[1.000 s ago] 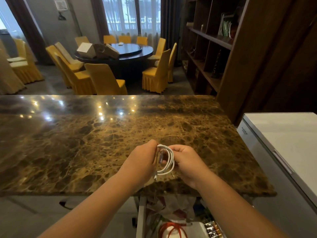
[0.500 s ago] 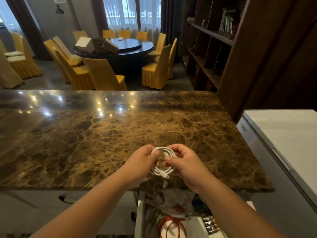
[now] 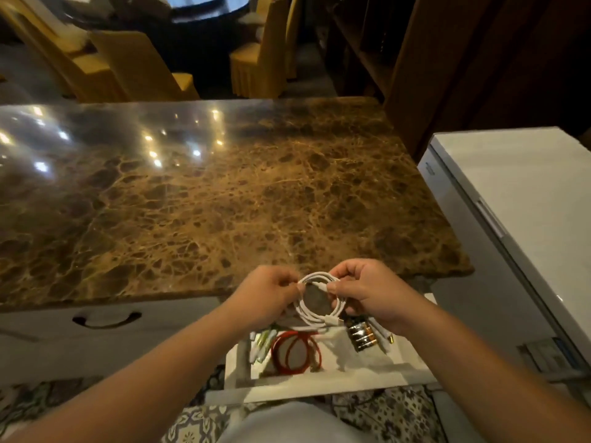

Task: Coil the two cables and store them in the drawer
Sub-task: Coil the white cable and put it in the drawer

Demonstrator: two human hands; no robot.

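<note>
A white cable (image 3: 315,316) is wound into a round coil and hangs in the air over the front edge of the counter. My left hand (image 3: 265,302) pinches its left side and my right hand (image 3: 367,290) pinches its right side. Below them a white drawer (image 3: 319,378) stands pulled open. A red cable (image 3: 295,353) lies coiled inside it, near the middle.
The brown marble counter (image 3: 208,199) spreads ahead of me. A pack of batteries (image 3: 363,337) and small white items (image 3: 260,345) lie in the drawer. A shut drawer with a cut-out handle (image 3: 107,319) is to the left, a white appliance (image 3: 527,219) to the right.
My head has tilted down, so the open drawer now shows in full. Both hands have drawn back with the white coil, from over the counter to above the drawer.
</note>
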